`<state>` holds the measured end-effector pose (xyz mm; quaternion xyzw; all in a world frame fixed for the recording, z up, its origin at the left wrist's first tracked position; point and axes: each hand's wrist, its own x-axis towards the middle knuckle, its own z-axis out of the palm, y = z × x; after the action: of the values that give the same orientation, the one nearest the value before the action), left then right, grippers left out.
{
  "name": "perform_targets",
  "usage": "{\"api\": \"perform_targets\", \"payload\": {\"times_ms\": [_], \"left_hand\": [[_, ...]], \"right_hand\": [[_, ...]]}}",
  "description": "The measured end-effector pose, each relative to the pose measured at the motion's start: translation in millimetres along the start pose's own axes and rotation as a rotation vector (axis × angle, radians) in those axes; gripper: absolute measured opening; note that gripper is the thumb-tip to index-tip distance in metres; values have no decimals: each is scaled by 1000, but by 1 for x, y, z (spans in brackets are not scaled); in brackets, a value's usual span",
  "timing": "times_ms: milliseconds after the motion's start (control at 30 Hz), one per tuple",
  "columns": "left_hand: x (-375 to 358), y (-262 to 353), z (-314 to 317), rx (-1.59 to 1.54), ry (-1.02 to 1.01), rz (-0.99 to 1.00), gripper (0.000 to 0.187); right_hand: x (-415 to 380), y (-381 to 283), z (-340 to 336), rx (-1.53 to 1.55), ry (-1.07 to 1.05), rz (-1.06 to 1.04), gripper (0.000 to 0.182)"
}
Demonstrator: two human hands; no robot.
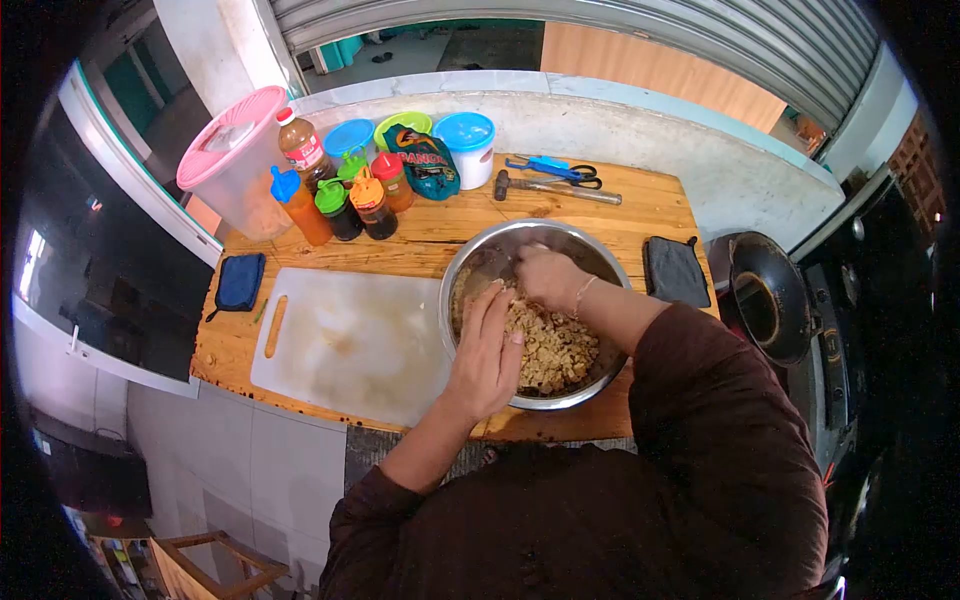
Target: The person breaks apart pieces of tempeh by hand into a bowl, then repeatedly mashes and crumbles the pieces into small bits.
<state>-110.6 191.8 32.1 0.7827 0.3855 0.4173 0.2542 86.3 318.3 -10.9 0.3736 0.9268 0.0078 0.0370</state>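
Observation:
A steel mixing bowl (612, 262) stands on the wooden table, with a crumbly tan food mixture (556, 352) spread over its inside. My right hand (548, 276) is down in the bowl at its far side, fingers curled in; what they hold, if anything, is hidden. My left hand (487, 352) reaches over the bowl's left side with its fingers stretched out, the tips close to the mixture. Left of the bowl lies a white cutting board (350, 345), stained with brownish smears.
Sauce bottles (300, 205), lidded tubs (467, 150) and a pink-lidded container (235, 165) crowd the back left. A hammer (560, 188) and scissors (572, 175) lie behind the bowl. Dark cloth pads (676, 270) flank the work area. A wok (765, 300) stands at the right.

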Motion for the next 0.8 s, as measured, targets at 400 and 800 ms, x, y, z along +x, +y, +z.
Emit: {"api": "perform_targets", "payload": {"times_ms": [400,800], "left_hand": [[2,-3,2,18,-30,-21,47],[3,-5,-2,-43,2,3,49]], "right_hand": [[15,-22,12,348,111,239,26],[15,-39,0,698,-40,179,26]]}}
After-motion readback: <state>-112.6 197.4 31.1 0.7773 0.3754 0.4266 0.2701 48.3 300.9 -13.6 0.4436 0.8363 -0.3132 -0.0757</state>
